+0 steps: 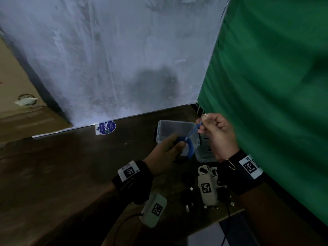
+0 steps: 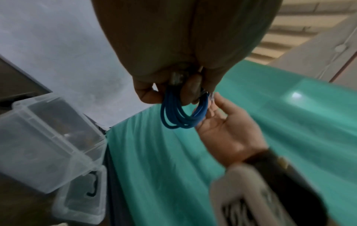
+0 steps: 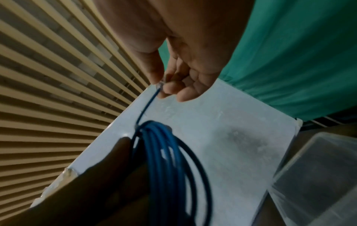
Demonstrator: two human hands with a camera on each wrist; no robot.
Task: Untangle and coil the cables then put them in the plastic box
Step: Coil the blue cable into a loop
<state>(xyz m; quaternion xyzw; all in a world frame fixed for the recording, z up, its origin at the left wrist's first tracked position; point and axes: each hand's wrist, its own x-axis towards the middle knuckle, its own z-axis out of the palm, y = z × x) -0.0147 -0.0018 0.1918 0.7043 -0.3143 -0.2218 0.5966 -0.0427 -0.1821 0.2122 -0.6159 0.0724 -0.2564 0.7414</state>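
Left to right. Left hand [image 1: 164,153] had thumb and fingers curled round a blue cable coil [image 1: 188,147], several loops bunched, held above the wooden table [image 1: 71,166] at the near edge of the clear plastic box [image 1: 160,134]. Left wrist view showed the loops hanging below the fingers, with one clear connector tucked in the grip. Box was open; its inside looked empty as far as the head view showed, and its lid [image 1: 204,155] lay beside it to the right, partly hidden by the hands.

Right hand [image 1: 217,134], raised beside the green cloth [image 1: 266,86], pinched the clear end plug [image 3: 160,84] of the same cable between thumb and fingertips, other fingers loosely curled. A short free tail ran taut from plug down to the coil.

Progress, judged: blue cable was almost fully coiled; only the tail was left to wrap or tuck, then the coil went into the box. Nothing seemed boxed yet.

Nearer the person, a dim pile of white cables [image 1: 206,170] and black cables [image 1: 190,196] with plugs lay on the table, not visibly sorted; those looked undone. So roughly early stage, one cable near done, several left.
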